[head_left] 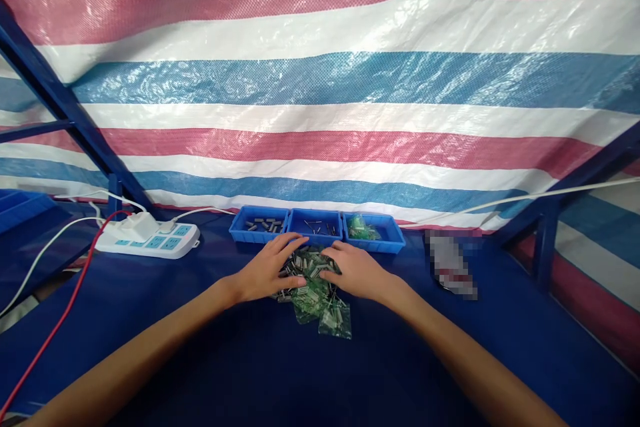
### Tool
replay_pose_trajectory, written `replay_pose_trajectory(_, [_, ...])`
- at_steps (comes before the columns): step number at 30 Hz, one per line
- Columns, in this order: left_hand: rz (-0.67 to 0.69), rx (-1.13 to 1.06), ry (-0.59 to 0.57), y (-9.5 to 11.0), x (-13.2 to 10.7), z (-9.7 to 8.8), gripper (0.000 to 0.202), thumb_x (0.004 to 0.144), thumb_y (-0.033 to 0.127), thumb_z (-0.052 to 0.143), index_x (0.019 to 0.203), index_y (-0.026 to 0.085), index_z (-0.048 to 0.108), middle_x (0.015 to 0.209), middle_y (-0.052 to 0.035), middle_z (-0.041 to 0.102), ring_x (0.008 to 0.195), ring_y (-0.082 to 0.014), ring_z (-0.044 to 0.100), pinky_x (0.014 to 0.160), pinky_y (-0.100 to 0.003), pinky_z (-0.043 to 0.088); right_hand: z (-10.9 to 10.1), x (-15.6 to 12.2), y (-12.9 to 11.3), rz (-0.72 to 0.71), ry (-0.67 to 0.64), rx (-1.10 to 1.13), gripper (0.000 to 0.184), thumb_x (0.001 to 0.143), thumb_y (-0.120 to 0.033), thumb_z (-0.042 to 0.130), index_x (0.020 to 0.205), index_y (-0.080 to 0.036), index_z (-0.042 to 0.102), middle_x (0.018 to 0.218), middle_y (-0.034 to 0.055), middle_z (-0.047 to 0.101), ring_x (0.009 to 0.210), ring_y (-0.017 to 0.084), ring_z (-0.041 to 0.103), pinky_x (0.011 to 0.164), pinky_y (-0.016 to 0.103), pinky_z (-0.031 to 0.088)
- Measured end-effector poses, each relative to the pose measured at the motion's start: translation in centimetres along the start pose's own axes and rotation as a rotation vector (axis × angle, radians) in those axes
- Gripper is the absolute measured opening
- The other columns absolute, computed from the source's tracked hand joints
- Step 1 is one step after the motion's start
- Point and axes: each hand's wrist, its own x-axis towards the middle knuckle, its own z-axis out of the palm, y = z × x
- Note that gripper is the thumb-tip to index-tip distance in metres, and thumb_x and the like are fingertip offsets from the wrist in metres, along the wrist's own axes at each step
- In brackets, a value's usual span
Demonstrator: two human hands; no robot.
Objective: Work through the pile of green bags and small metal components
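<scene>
1. Resting palm-down on a dark blue cloth-covered table [150, 320], the left hand [267, 270] and the right hand [355, 271] flank a heap of small clear plastic bags with green and grey parts [313, 283].
2. Both hands lie flat with fingers spread and slightly curled over the heap's edges; neither is closed around a bag, and the fingertips touch the top of the pile from either side.
3. The heap lies between the two hands, spilling toward the person, with one bag jutting out at the near right.
4. Just beyond the hands stand three shallow blue plastic trays in a row: the left tray [235, 232] holds short dark cylinders, the middle tray [315, 235] a few thin dark pins, the right tray [395, 240] greenish bags.
5. To the left lies a white power strip with pale blue sockets [150, 240], a white plug in it, with a red cable [60, 320] and white cables trailing off.
6. A striped red, white and blue woven tarpaulin [350, 80] hangs behind, framed by blue metal struts [60, 107].
7. An object right of the trays is blurred out and cannot be made out; what lies under the palms is hidden.
</scene>
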Motion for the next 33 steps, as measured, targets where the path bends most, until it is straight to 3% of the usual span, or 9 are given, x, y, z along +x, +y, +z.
replay_pose_trajectory(2, [0.009,0.037,-0.041,0.0,-1.2,1.3,0.089,0.076,0.064,0.054,0.146,0.025,0.015,0.15,-0.0113,0.02,0.136,-0.0352,0.02,0.109,-0.049,0.025,0.3,-1.1,-0.6,-0.047,-0.069,0.003,0.063,0.077,-0.056,0.06,0.127,-0.018,0.052,0.123,0.0159,0.053,0.109,0.032,0.053,0.086,0.04,0.044])
replay_pose_trajectory(4, [0.04,0.072,-0.076,-0.2,-2.1,2.6,0.099,0.072,0.07,0.054,0.147,0.025,0.008,0.152,-0.011,0.011,0.138,-0.037,0.013,0.111,-0.053,0.018,1.2,-2.2,-1.1,-0.086,-0.074,0.045,0.087,0.073,-0.067,0.055,0.142,-0.019,0.032,0.144,0.0158,0.032,0.13,0.035,0.032,0.1,0.045,0.033])
replay_pose_trajectory(7, [0.064,0.108,-0.094,-0.8,-2.7,3.9,0.103,0.069,0.074,0.051,0.147,0.026,0.005,0.153,-0.0099,0.004,0.139,-0.0377,0.006,0.111,-0.054,0.012,2.8,-3.5,-1.4,-0.154,-0.118,0.074,0.105,0.068,-0.074,0.053,0.148,-0.022,0.008,0.153,0.0103,0.008,0.139,0.034,0.007,0.111,0.048,0.014])
replay_pose_trajectory(11, [0.025,0.12,-0.099,-1.3,-2.6,4.7,0.103,0.07,0.075,0.048,0.147,0.025,0.002,0.153,-0.0095,-0.001,0.139,-0.0378,0.004,0.112,-0.053,0.012,4.2,-4.1,-0.6,-0.109,-0.155,0.058,0.096,0.079,-0.07,0.044,0.147,-0.021,-0.001,0.153,0.0094,-0.004,0.14,0.031,-0.003,0.112,0.049,0.006])
replay_pose_trajectory(15, [-0.006,0.11,-0.111,-1.3,-2.2,5.1,0.103,0.071,0.076,0.046,0.147,0.024,0.002,0.153,-0.0098,-0.001,0.139,-0.0383,0.003,0.111,-0.053,0.016,4.8,-3.9,0.3,-0.04,-0.131,0.04,0.091,0.082,-0.069,0.038,0.147,-0.02,-0.005,0.152,0.0084,-0.01,0.14,0.029,-0.007,0.113,0.048,0.006])
replay_pose_trajectory(22, [-0.036,0.101,-0.107,-1.1,-1.7,5.6,0.096,0.076,0.073,0.043,0.147,0.023,0.002,0.153,-0.0092,0.0,0.139,-0.0367,0.002,0.111,-0.051,0.019,5.5,-3.5,0.5,-0.002,-0.091,-0.009,0.083,0.087,-0.065,0.032,0.148,-0.019,0.0,0.153,0.009,-0.007,0.14,0.028,-0.002,0.113,0.045,0.013])
replay_pose_trajectory(27, [-0.034,0.101,-0.095,-1.0,-1.9,5.5,0.094,0.077,0.072,0.042,0.147,0.023,0.002,0.153,-0.0083,0.0,0.139,-0.0365,0.002,0.111,-0.051,0.018,5.1,-4.2,0.9,0.02,-0.033,-0.094,0.085,0.085,-0.067,0.034,0.148,-0.02,0.0,0.153,0.0082,-0.003,0.139,0.031,-0.002,0.112,0.052,0.005])
replay_pose_trajectory(33, [-0.032,0.098,-0.081,-0.8,-1.6,5.7,0.094,0.078,0.071,0.042,0.147,0.023,0.001,0.153,-0.0079,0.0,0.139,-0.0364,0.003,0.111,-0.051,0.02,5.4,-5.0,1.2,0.111,-0.099,-0.046,0.084,0.086,-0.066,0.03,0.147,-0.021,-0.008,0.152,0.0058,-0.009,0.14,0.028,-0.004,0.113,0.047,0.011])
